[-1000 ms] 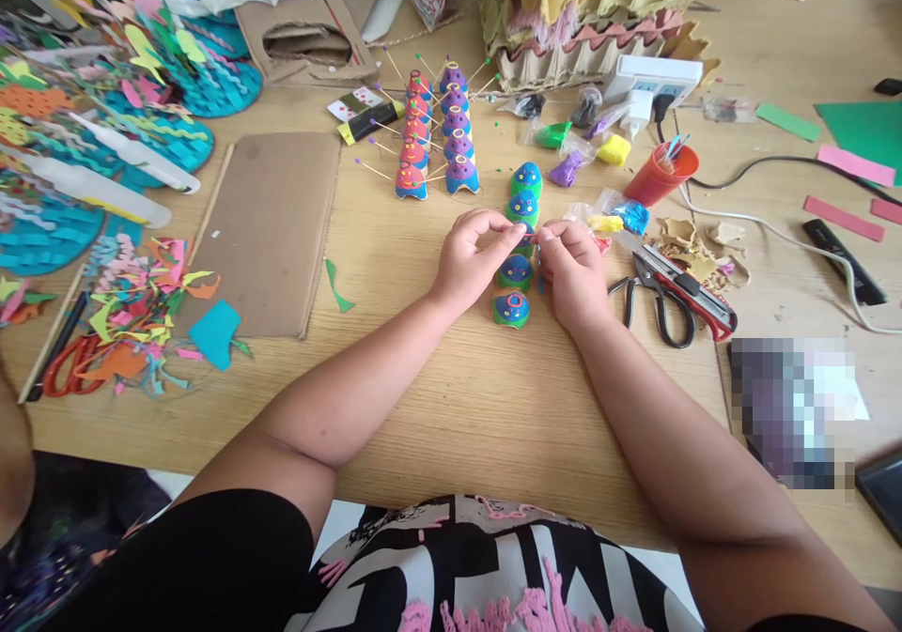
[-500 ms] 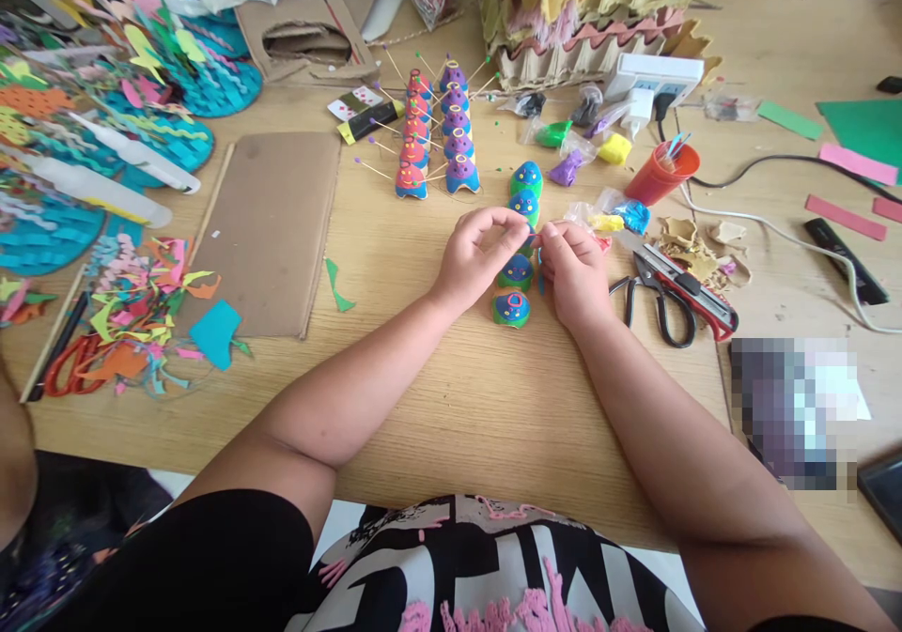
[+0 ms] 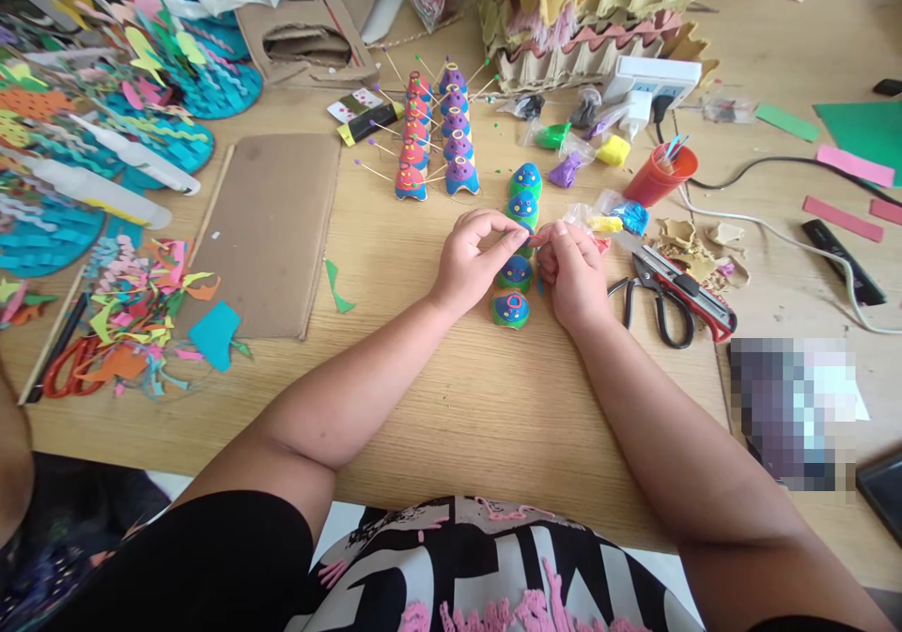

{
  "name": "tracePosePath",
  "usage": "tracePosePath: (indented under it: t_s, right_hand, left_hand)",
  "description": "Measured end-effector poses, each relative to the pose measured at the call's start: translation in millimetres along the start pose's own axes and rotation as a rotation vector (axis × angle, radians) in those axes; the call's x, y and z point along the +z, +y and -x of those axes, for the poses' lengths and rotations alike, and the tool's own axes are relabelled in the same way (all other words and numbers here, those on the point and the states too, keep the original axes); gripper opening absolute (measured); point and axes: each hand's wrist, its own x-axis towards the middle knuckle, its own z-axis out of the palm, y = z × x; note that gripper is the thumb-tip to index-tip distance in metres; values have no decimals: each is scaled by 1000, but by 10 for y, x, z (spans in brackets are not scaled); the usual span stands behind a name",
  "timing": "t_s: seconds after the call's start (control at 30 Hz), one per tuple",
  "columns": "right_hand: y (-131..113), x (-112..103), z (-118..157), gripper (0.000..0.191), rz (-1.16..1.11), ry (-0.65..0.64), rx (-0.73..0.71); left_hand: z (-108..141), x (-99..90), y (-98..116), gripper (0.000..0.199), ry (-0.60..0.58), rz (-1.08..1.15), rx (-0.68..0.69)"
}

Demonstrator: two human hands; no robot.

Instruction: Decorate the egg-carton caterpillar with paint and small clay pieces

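My left hand (image 3: 479, 258) and my right hand (image 3: 576, 270) meet over a column of blue-and-green egg-carton figures. Fingertips of both hands pinch a thin red strand (image 3: 534, 239), probably modelling clay, stretched in the small gap between them. The nearest figure (image 3: 510, 310) has a red loop on top; another figure (image 3: 515, 272) sits just behind it with small yellow dots. Beyond my fingers stand two more figures (image 3: 522, 208), and the one under my fingertips is mostly hidden. Past them are rows of red figures (image 3: 411, 181) and purple figures (image 3: 461, 174) with pin-like sticks.
To the right lie scissors (image 3: 669, 317), a box cutter (image 3: 691, 294), an orange cup (image 3: 660, 174), bagged clay (image 3: 565, 169) and a power strip (image 3: 655, 78). Cardboard (image 3: 274, 238), paper scraps (image 3: 151, 313) and blue woven discs (image 3: 169, 153) lie left. Egg trays (image 3: 584, 59) are stacked behind.
Both hands stay over the same figure, fingertips shifting slightly around the red strand. The other things on the table have not moved.
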Motion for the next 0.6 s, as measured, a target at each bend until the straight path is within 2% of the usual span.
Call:
tracePosePath:
  t_s: [0.2, 0.47, 0.6]
  right_hand:
    - [-34, 16, 16, 52, 50, -18, -22]
    - [-11, 26, 16, 46, 57, -90, -69]
    - [12, 25, 22, 41, 51, -75, -85]
  left_hand:
    - [-4, 10, -24, 36, 46, 34, -68]
    - [-10, 13, -4, 40, 38, 45, -51]
    - [-9, 16, 14, 43, 35, 47, -44]
